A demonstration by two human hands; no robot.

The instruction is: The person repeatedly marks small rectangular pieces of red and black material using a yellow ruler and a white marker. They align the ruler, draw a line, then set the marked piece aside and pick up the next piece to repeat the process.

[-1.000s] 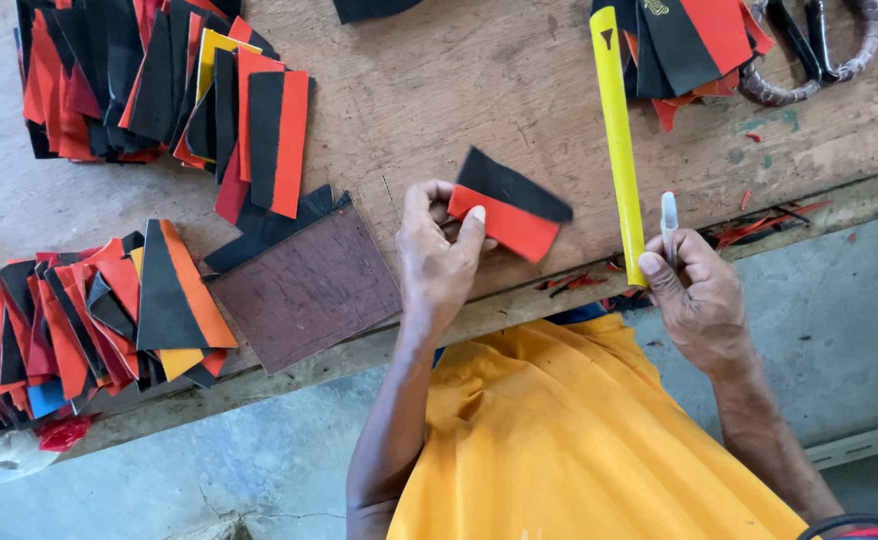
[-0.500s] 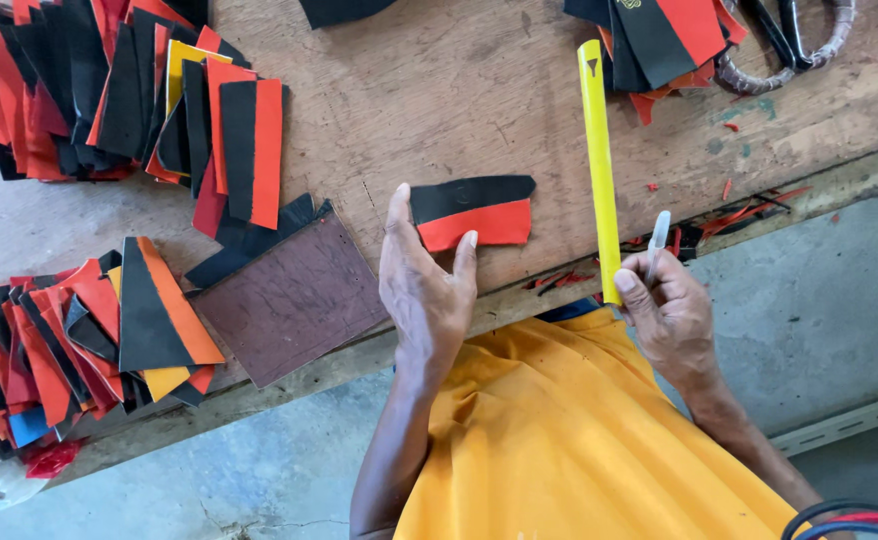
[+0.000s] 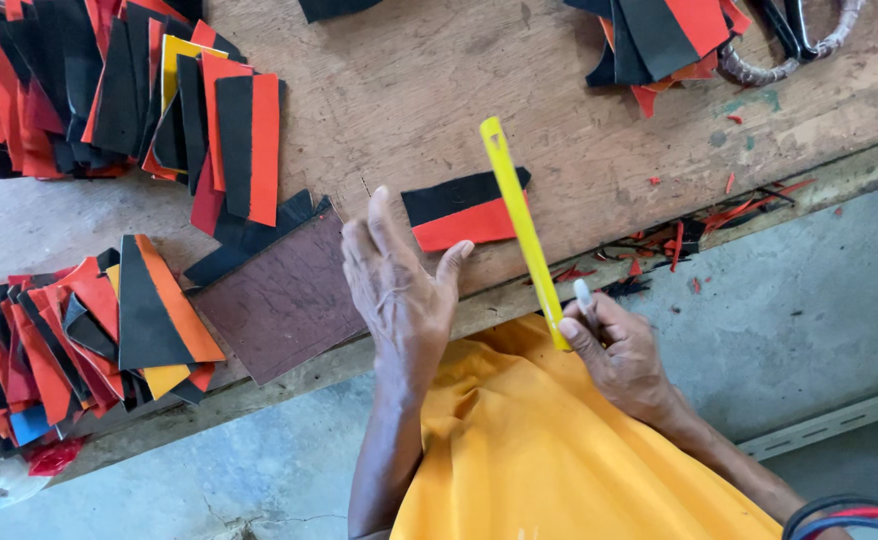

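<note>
At the far left of the wooden bench [image 3: 409,90] we find two heaps of cut red, black and orange pieces, one at the top [image 3: 109,90] and one lower down [image 3: 69,340] near the front edge. Just right of the lower heap lies a dark brown square sheet [image 3: 284,300], partly overhanging the edge.

Next we note the left hand [image 3: 399,285] resting flat on the bench, fingers [image 3: 379,225] spread and gripping nothing; its thumb tip sits just beside the lower left corner of a small black-and-red piece [image 3: 459,210], which lies flat near the bench's front edge.

A yellow ruler [image 3: 521,230] slants across the right end of that piece. The right hand [image 3: 619,355], off the bench edge, is closed around the ruler's lower end and around a white marker [image 3: 585,298] held alongside it.

At the upper right we record another pile of red and black pieces [image 3: 669,35], touching large shears [image 3: 799,40] with wrapped handles. Red trimmings [image 3: 719,215] litter the bench edge.
</note>
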